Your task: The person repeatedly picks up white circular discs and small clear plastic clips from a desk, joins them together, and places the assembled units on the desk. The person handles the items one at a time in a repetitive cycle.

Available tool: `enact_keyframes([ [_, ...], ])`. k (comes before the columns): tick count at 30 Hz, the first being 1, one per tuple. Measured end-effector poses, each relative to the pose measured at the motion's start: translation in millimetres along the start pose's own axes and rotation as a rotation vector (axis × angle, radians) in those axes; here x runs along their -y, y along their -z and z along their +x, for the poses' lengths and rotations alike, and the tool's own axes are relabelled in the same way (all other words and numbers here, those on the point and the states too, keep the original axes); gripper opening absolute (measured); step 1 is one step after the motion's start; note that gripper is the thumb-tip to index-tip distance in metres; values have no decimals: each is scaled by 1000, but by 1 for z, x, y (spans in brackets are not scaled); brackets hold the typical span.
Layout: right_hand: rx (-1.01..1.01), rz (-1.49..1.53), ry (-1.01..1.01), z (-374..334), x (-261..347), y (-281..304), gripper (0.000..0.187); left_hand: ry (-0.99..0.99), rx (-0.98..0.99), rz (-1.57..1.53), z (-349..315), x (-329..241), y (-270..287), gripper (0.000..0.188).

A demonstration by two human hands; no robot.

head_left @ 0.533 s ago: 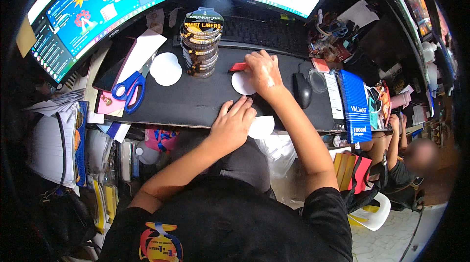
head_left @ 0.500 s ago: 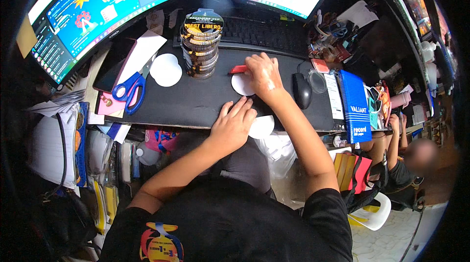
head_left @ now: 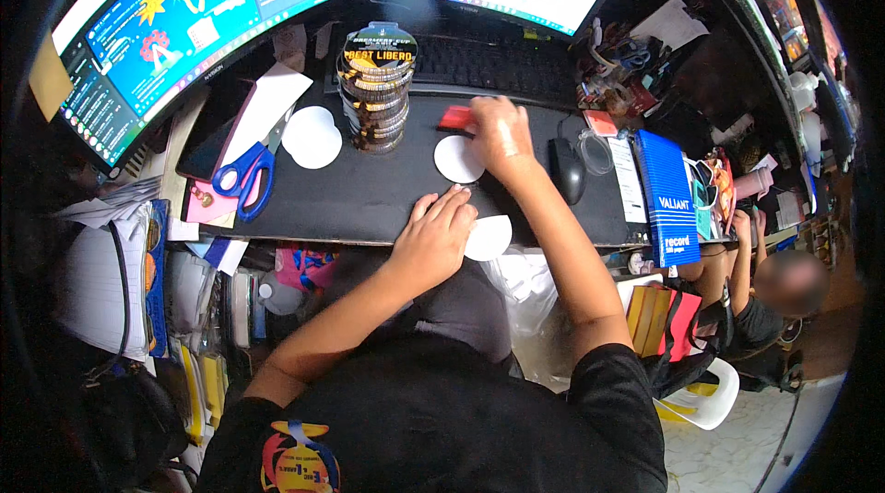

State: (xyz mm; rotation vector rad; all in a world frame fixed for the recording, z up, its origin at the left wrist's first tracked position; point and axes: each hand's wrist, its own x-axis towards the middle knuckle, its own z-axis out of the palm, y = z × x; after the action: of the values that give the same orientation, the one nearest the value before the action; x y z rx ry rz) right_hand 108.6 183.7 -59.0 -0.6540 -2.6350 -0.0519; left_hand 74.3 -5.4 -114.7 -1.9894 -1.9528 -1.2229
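Observation:
A white round disc [head_left: 458, 159] lies on the black desk mat in front of me. My left hand [head_left: 438, 228] rests at the desk's front edge, fingers stretched out and fingertips at the disc's near rim. Beside its palm a second white disc [head_left: 489, 239] overhangs the edge; whether the hand pins it is hidden. My right hand [head_left: 502, 134] is closed on a flat red piece [head_left: 455, 118] just beyond the first disc, its exact kind unclear. Left of it stands a tall stack of round medal-like pieces [head_left: 376, 92], and farther left are overlapping white discs [head_left: 313, 137].
Blue-handled scissors [head_left: 247, 178] lie at the left. A black mouse [head_left: 567, 170], a clear round lid [head_left: 596, 154] and a blue record book [head_left: 670, 203] sit to the right. Behind are a keyboard [head_left: 498, 60] and two monitors. Another person [head_left: 761, 309] is at the far right.
My right hand has drawn back slightly off the first disc with the red piece, so more of the disc shows. The red piece has turned its flat face. My left hand has barely moved.

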Motion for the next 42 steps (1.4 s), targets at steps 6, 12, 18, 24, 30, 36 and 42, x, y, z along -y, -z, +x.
enact_keyframes([
  [6, 145, 15, -338, -18, -32, 37, 57, 31, -119, -192, 3, -2, 9, 16],
  [12, 174, 906, -314, -143, 4, 82, 38, 62, 28, -289, 15, -16, 15, 17],
  [18, 406, 956, -738, -258, -42, 74, 25, 132, 203, 85, 60, 12, 13, 86],
  [24, 299, 503, -744, -285, -70, 56, 54, -22, 468, 373, 30, -13, 17, 85],
  [30, 269, 746, -564, -226, -69, 129, 39, 170, 151, -1, 40, -25, 99, 32],
  [36, 23, 742, -684, -162, -103, 122, 31, 462, -187, -114, 148, 66, 181, 48],
  [42, -32, 200, -574, -128, -153, 78, 49, 418, -186, 356, 152, 105, 160, 58],
])
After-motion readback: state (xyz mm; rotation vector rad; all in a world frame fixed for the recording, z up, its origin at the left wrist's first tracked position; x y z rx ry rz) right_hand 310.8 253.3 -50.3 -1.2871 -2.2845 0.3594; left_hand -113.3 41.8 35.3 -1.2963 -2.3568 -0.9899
